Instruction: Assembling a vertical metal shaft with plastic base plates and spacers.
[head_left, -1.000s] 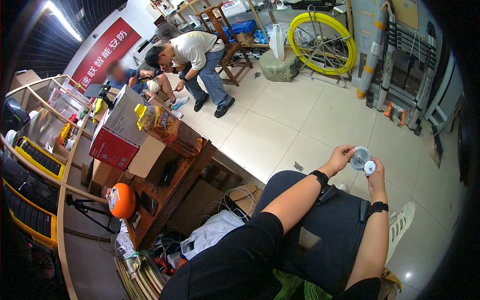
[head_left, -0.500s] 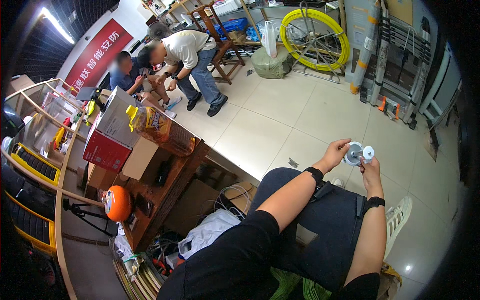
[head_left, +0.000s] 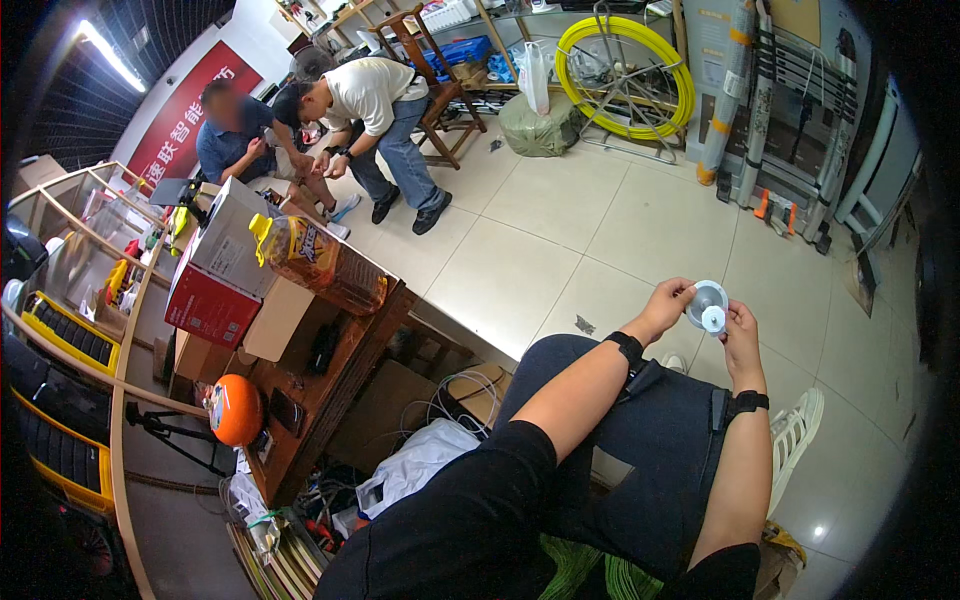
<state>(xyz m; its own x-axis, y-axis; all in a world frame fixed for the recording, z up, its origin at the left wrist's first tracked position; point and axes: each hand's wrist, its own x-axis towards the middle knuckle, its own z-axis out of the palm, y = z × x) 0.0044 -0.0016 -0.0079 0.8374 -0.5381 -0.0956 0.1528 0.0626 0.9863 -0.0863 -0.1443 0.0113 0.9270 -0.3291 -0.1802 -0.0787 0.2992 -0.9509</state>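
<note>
We look down along two bare forearms toward a small, pale round dish (head_left: 708,297), held up beyond the knees, over the tiled floor (head_left: 520,260). The left hand (head_left: 662,306) pinches the dish's left rim in a narrow grip, thumb and fingertips close together. The right hand (head_left: 742,338) closes on it from the opposite side, its fingers near a smaller round knob (head_left: 713,319) that overlaps the dish's lower edge. Holding it from both sides probably keeps so light a thing level, and leaves its face uncovered toward our eyes. The pieces are small here, so we cannot tell whether knob and dish are joined or merely held together. The arms reach out past the dark trousers (head_left: 556,385), perhaps to give the hands free room. To the left, a wooden table (head_left: 385,345) carries a large bottle of brown drink (head_left: 320,262), a red and white box (head_left: 215,305) and an orange ball-like object (head_left: 236,410), all well apart from the hands. Farther off, two people, one seated (head_left: 232,140) and one bending over (head_left: 375,95), face each other, and a yellow coil (head_left: 688,90) rests on a metal stand, which likely keeps its loops tidy.
</note>
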